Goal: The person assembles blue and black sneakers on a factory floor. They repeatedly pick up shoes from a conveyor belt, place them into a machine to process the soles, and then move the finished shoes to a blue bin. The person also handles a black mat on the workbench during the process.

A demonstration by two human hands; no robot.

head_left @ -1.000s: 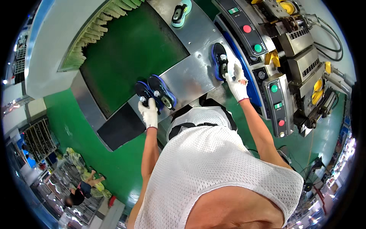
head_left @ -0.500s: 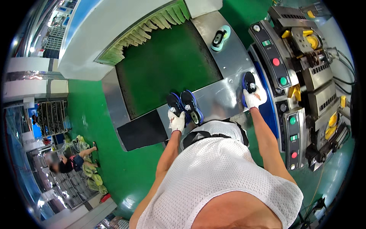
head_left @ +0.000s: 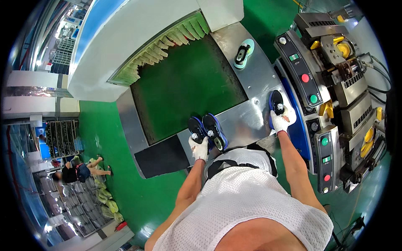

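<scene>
My gloved left hand (head_left: 199,147) is closed around the heel end of a black sneaker with a blue sole (head_left: 196,126). A matching black sneaker (head_left: 214,131) lies right beside it, at the near edge of the green belt. At the right of the metal table, my gloved right hand (head_left: 280,121) grips the heel end of another black-and-blue sneaker (head_left: 276,101). The fingers of both hands are partly hidden by the shoes and gloves. Farther back on the metal border lies a mint-green and black shoe (head_left: 243,53), touched by neither hand.
The green conveyor belt (head_left: 188,83) runs under a strip curtain (head_left: 163,48) into a white machine housing. On the right stands a press machine with button panels (head_left: 299,71). A black mat (head_left: 162,157) covers the table's left corner. Another person (head_left: 75,171) is by racks at far left.
My view has shifted, so the whole scene sits lower. Both hands keep their grip on the sneakers, which have hardly moved on the table. Something red now shows at the strip curtain.
</scene>
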